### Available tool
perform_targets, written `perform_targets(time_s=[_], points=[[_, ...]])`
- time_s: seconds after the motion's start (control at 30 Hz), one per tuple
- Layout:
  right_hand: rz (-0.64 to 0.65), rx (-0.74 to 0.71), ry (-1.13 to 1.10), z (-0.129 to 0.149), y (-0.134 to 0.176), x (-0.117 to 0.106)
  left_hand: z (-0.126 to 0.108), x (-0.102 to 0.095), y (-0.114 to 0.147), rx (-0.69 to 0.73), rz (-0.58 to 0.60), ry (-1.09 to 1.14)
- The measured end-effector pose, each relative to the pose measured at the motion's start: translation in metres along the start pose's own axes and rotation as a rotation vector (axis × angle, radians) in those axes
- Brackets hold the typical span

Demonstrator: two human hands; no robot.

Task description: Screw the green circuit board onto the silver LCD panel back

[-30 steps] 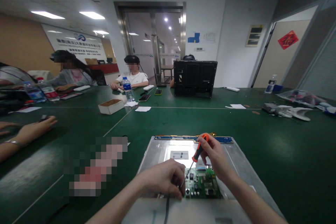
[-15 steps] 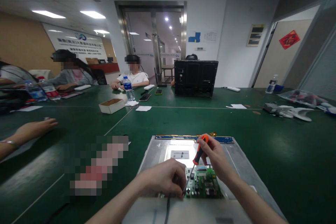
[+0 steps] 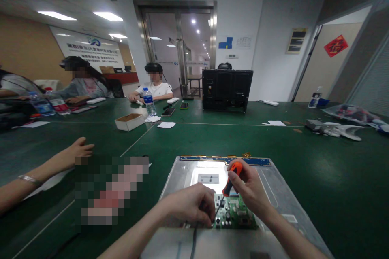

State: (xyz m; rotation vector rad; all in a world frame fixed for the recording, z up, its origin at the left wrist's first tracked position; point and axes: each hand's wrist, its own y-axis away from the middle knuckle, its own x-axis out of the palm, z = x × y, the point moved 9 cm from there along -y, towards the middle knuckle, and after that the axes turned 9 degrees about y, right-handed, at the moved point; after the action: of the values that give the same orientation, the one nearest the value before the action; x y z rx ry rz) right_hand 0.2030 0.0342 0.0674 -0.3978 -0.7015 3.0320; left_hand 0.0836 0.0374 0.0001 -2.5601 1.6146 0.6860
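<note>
My right hand [image 3: 251, 184] is closed round the orange and dark-blue handle of a screwdriver [image 3: 232, 179]. Its thin shaft slants down and left to the left edge of a green circuit board [image 3: 235, 214]. Beside the tip is my left hand [image 3: 194, 204], fingers curled and pressed together; what they pinch is hidden. The board lies on a flat silver metal panel [image 3: 275, 188]. A narrow blue circuit strip [image 3: 255, 162] runs along the panel's far edge, and a dark cable [image 3: 194, 243] comes out toward me below my left hand.
Another person's hand [image 3: 77, 153] reaches in at the left over the green table [image 3: 188, 141]. An open cardboard box [image 3: 130, 122], a water bottle [image 3: 148, 102] and a black monitor-like unit [image 3: 227, 90] stand farther back. Grey and white parts [image 3: 332, 128] lie at the right.
My right hand has shifted and turned slightly on the screwdriver, whose handle sits a little lower. My left hand stays put. The other person's hand has moved right, its fingers now spread.
</note>
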Motion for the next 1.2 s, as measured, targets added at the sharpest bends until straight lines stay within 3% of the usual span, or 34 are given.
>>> perform_targets(time_s=[0.3,0.47,0.67,0.77,0.97,1.2], points=[[0.025,-0.116,0.142,0.014,0.006,0.006,0.006,-0.002,0.0,-0.028,0.002,-0.009],[-0.026,-0.204,0.233,0.026,0.007,0.003,0.004,0.0,0.0,0.003,0.018,-0.002],[-0.107,-0.42,0.363,0.044,0.02,0.004,0.001,0.001,0.0,-0.028,0.004,0.013],[-0.063,-0.525,0.371,0.047,0.028,0.011,0.001,0.001,0.0,-0.01,0.009,0.007],[0.054,-0.508,0.338,0.042,0.032,0.021,0.001,0.001,0.0,0.013,0.035,0.007],[-0.025,-0.561,0.406,0.049,0.034,0.019,-0.006,0.002,0.001,0.011,0.047,0.021]])
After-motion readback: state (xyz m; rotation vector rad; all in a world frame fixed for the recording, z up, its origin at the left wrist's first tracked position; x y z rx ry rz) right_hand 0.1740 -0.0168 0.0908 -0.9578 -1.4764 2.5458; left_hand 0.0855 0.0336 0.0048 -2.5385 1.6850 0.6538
